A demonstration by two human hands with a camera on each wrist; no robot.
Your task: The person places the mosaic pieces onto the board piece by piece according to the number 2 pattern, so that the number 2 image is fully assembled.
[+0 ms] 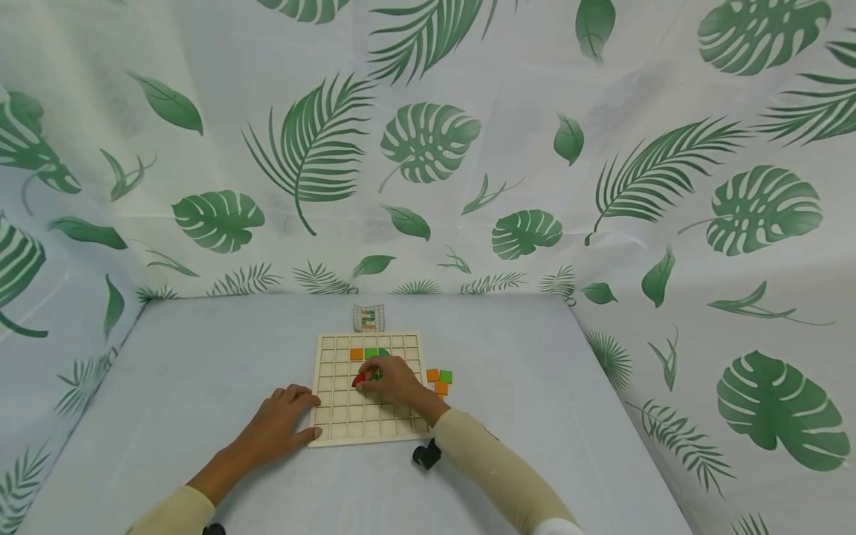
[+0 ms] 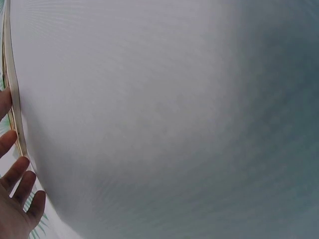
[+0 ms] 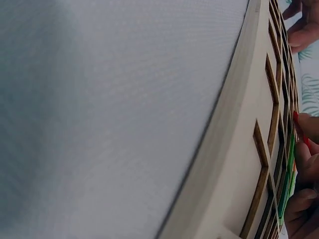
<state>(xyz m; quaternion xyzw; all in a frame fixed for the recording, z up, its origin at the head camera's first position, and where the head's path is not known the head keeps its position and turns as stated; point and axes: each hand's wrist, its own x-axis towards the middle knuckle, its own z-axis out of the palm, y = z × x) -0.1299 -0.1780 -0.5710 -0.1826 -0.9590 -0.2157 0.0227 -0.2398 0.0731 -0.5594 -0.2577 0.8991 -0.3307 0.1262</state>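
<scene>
A pale wooden grid board (image 1: pixel 337 427) lies on the table, its square cells set off by raised strips. My right hand (image 1: pixel 394 380) is over its middle and pinches a small red tile (image 1: pixel 358 380) between thumb and fingertips; the right wrist view shows the red tile (image 3: pixel 296 118) edge-on, close over the grid. In the upper rows sit an orange tile (image 1: pixel 357 354), a green tile (image 1: pixel 371 354) and a darker green tile (image 1: pixel 383 351), with more green partly hidden under the right hand. Fingers spread, my left hand (image 1: pixel 281 422) rests at the board's left edge.
Right of the board lie loose tiles, among them an orange tile (image 1: pixel 432 375) and a green tile (image 1: pixel 446 377). A small printed card (image 1: pixel 368 319) with a coloured figure lies behind the board. Under the right forearm is a black object (image 1: pixel 426 455). Leaf-patterned curtains (image 1: pixel 428 260) enclose the table.
</scene>
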